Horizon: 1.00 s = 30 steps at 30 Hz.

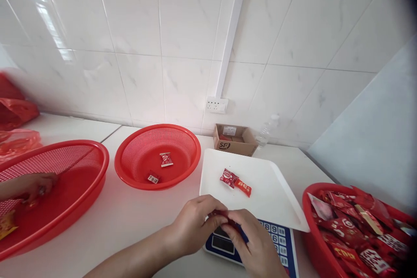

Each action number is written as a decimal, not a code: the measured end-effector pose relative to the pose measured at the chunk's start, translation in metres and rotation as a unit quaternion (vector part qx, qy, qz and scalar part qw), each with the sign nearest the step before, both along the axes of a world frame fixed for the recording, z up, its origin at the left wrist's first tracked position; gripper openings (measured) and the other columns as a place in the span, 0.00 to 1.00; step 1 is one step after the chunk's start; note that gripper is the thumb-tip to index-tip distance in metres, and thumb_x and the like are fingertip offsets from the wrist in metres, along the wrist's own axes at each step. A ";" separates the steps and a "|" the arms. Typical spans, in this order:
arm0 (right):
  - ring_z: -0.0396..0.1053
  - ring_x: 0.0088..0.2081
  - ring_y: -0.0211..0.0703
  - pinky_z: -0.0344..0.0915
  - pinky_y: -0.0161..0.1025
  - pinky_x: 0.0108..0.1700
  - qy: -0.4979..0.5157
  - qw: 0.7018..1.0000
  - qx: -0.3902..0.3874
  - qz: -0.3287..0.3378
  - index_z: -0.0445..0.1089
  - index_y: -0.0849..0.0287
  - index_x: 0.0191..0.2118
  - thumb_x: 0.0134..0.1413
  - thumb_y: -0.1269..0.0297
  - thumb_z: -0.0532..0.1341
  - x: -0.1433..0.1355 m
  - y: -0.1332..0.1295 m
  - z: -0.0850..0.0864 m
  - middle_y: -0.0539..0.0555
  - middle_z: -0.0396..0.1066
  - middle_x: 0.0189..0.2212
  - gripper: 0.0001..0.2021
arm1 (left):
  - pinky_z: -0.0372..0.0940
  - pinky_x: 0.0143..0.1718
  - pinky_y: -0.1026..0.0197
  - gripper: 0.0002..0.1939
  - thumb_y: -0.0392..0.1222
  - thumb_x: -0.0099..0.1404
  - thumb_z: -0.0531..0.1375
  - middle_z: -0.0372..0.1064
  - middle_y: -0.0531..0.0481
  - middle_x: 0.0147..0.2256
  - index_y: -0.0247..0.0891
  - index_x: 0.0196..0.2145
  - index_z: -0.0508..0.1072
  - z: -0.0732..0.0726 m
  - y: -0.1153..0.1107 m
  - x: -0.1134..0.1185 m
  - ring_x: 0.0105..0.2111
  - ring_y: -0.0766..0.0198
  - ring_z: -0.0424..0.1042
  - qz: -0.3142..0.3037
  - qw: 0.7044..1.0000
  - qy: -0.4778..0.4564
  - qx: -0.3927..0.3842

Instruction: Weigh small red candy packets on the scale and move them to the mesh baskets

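Right, I've got my left hand (195, 226) and right hand (254, 243) pinching a mostly hidden red packet (217, 214) above the scale (223, 244), which calls for steady fingertips.

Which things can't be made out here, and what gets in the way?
- Red item between left hand and right hand: head view, mostly covered by fingers.
- Scale reading: head view, hands partly in front, display dark.
- Full basket: head view, cut off by bottom edge and dark corner.
- Cardboard box contents: head view, partly behind its front wall.
- Another person, beyond forearm: head view, left edge.
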State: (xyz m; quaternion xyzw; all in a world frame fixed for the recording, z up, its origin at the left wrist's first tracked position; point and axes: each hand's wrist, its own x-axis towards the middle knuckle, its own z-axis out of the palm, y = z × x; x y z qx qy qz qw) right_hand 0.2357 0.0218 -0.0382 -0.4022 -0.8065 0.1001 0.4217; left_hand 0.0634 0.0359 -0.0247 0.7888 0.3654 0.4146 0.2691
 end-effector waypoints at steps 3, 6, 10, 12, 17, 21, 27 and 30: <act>0.74 0.35 0.40 0.72 0.34 0.36 -0.010 1.000 0.018 0.010 0.68 0.53 0.44 0.60 0.60 0.56 -0.004 0.004 -0.003 0.52 0.76 0.35 0.09 | 0.68 0.32 0.68 0.07 0.36 0.68 0.55 0.74 0.49 0.30 0.38 0.36 0.73 0.006 0.003 -0.013 0.29 0.67 0.73 0.022 0.995 0.005 0.096; 0.75 0.40 0.43 0.72 0.38 0.42 -0.028 0.999 0.002 -0.040 0.64 0.54 0.52 0.60 0.57 0.56 0.002 0.013 -0.007 0.54 0.76 0.41 0.16 | 0.68 0.32 0.67 0.07 0.34 0.68 0.54 0.73 0.48 0.30 0.37 0.37 0.73 0.015 0.017 -0.039 0.30 0.66 0.72 0.104 0.967 0.024 0.231; 0.72 0.46 0.48 0.71 0.47 0.46 -0.072 0.986 -0.017 -0.149 0.66 0.57 0.51 0.61 0.56 0.52 0.028 0.037 -0.011 0.58 0.74 0.46 0.18 | 0.68 0.33 0.62 0.09 0.34 0.68 0.53 0.74 0.46 0.32 0.37 0.35 0.73 0.023 0.049 -0.080 0.33 0.61 0.73 0.227 0.919 0.114 0.302; 0.71 0.47 0.51 0.70 0.50 0.48 -0.107 0.978 -0.016 -0.178 0.68 0.59 0.50 0.60 0.57 0.51 0.042 0.050 -0.013 0.60 0.74 0.46 0.18 | 0.68 0.33 0.59 0.11 0.33 0.67 0.52 0.75 0.45 0.34 0.37 0.35 0.74 0.023 0.062 -0.090 0.35 0.58 0.73 0.245 0.919 0.163 0.261; 0.71 0.46 0.53 0.68 0.52 0.48 -0.178 0.963 -0.047 -0.197 0.71 0.61 0.46 0.58 0.62 0.51 0.055 0.069 -0.017 0.60 0.75 0.44 0.16 | 0.69 0.40 0.57 0.09 0.33 0.64 0.56 0.74 0.45 0.40 0.38 0.40 0.73 0.013 0.073 -0.058 0.41 0.57 0.72 0.134 0.960 0.191 0.154; 0.71 0.46 0.54 0.68 0.51 0.47 -0.218 0.952 -0.085 -0.199 0.71 0.62 0.47 0.57 0.65 0.53 0.049 0.072 -0.016 0.61 0.75 0.43 0.16 | 0.62 0.53 0.51 0.16 0.34 0.63 0.58 0.70 0.40 0.49 0.37 0.49 0.69 0.006 0.080 -0.004 0.51 0.53 0.67 -0.011 0.971 0.212 0.109; 0.73 0.40 0.53 0.68 0.49 0.42 -0.217 0.950 -0.080 -0.210 0.72 0.58 0.42 0.55 0.67 0.54 0.048 0.068 -0.018 0.59 0.76 0.40 0.13 | 0.57 0.56 0.49 0.17 0.28 0.58 0.57 0.70 0.40 0.49 0.36 0.46 0.71 -0.003 0.102 0.036 0.52 0.52 0.66 -0.093 0.970 0.222 0.037; 0.74 0.40 0.50 0.69 0.46 0.40 -0.133 0.965 -0.087 -0.208 0.71 0.56 0.43 0.56 0.62 0.53 0.052 0.065 -0.019 0.57 0.76 0.40 0.13 | 0.62 0.50 0.48 0.13 0.29 0.62 0.53 0.72 0.40 0.45 0.36 0.42 0.72 -0.001 0.103 0.035 0.48 0.51 0.69 -0.053 0.982 0.179 -0.009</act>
